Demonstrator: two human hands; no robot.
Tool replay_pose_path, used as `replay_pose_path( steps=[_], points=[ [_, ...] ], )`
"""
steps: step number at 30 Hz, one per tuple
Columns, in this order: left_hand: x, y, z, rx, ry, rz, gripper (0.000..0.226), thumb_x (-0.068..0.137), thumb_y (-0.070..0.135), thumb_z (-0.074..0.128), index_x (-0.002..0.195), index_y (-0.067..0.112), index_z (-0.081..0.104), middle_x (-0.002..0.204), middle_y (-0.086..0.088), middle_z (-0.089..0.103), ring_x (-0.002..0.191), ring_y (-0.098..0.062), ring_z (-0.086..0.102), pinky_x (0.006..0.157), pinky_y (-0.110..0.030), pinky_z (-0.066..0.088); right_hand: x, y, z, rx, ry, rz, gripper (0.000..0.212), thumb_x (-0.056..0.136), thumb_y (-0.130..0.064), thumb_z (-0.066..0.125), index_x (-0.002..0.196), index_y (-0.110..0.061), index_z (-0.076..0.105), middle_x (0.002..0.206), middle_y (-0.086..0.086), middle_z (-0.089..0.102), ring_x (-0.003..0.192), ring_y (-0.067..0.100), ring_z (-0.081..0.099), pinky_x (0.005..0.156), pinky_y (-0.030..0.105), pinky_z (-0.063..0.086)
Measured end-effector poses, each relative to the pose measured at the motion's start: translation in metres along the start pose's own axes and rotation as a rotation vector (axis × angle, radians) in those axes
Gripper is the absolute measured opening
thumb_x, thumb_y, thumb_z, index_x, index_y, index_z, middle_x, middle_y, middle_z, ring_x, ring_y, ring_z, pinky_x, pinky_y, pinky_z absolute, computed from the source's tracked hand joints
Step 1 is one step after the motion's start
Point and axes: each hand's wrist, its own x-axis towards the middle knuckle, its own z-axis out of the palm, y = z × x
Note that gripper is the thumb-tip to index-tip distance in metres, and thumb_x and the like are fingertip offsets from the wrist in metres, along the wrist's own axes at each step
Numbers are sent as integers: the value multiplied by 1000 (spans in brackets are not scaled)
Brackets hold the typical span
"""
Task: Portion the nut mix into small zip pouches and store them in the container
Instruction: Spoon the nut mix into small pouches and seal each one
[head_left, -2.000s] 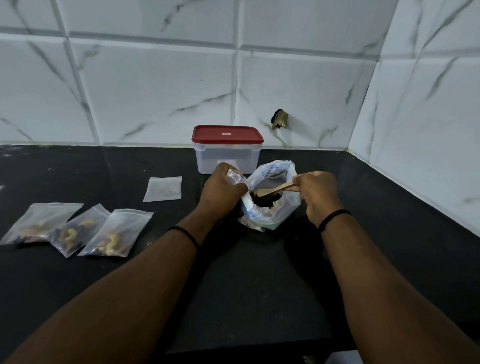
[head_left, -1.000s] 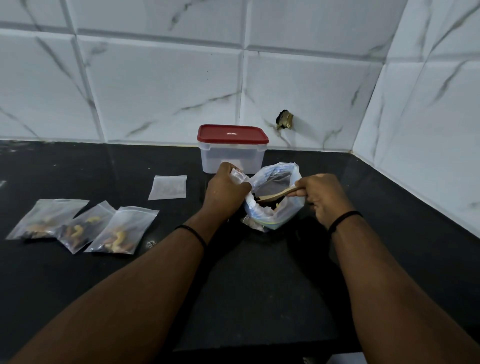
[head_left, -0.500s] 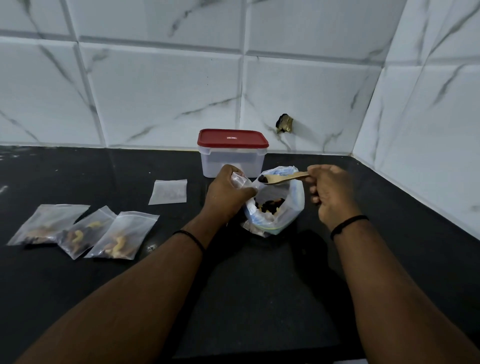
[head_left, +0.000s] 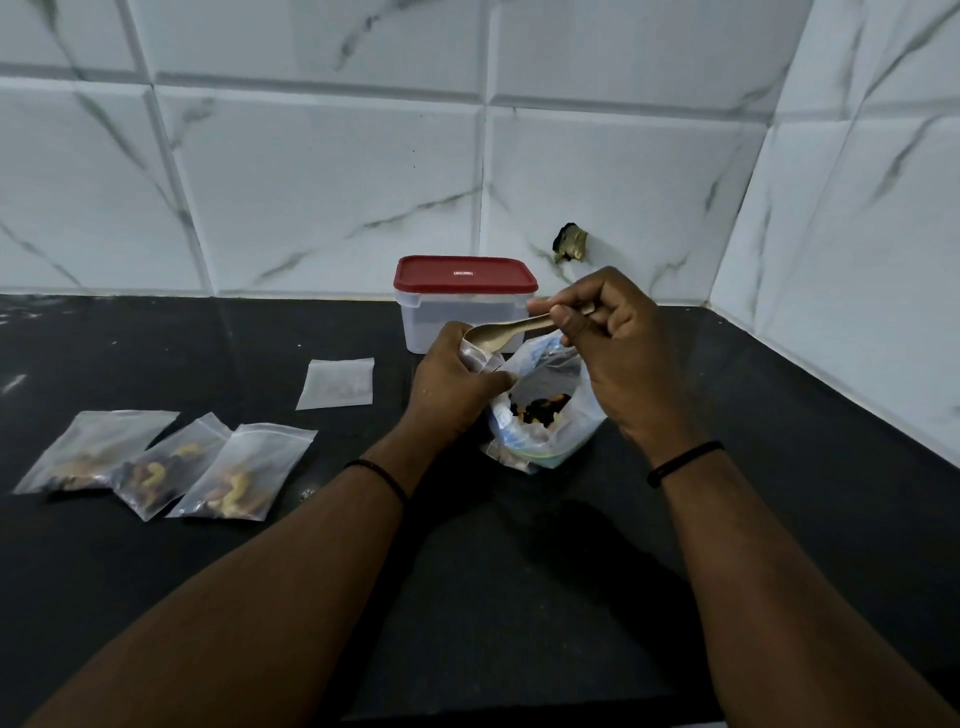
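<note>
Nut mix (head_left: 540, 408) sits low inside a large clear bag (head_left: 545, 415) at frame centre, on the black table (head_left: 519, 597). Right hand (head_left: 618, 358) fingers (head_left: 569, 322) pinch a wooden spoon (head_left: 506, 332) by its handle, bowl tilted over a small zip pouch (head_left: 480, 358). Left hand (head_left: 452, 389) fingers curl round that pouch, just left of the bag's mouth. Behind stands a clear container (head_left: 462, 319) with its red lid (head_left: 465, 274) on. Left of centre lies an empty pouch (head_left: 337, 383); at far left, three filled pouches (head_left: 171, 465) overlap.
</note>
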Motion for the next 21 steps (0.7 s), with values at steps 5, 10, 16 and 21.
replay_pose_path(
  steps=[5,10,16,21],
  points=[
    [0,2,-1,94,12,-20,42,79,22,81,109,22,51,93,5,61,79,-7,61,58,-21,47,-2,4,-14,-100,263,72,9,95,-11,64,91,-18,60,90,-1,75,82,13,72,69,27,56],
    [-1,3,0,304,-31,-48,45,76,27,80,110,21,51,99,1,63,90,-17,63,78,-39,57,-4,36,-26,-337,449,515,10,80,-31,56,77,-26,65,82,-8,74,75,21,70,76,45,59],
    [-3,4,0,318,77,-74,35,80,26,73,108,18,53,99,-1,63,88,-18,62,73,-34,53,-9,40,-17,-592,310,542,19,84,-38,69,96,-23,68,97,-2,70,100,24,63,88,43,54],
    [1,2,-1,273,77,-97,37,80,27,73,110,19,52,100,-1,62,88,-18,62,67,-30,47,-19,9,-8,-673,115,312,26,84,-52,68,84,-26,71,80,-9,70,82,15,65,72,35,55]
  ],
)
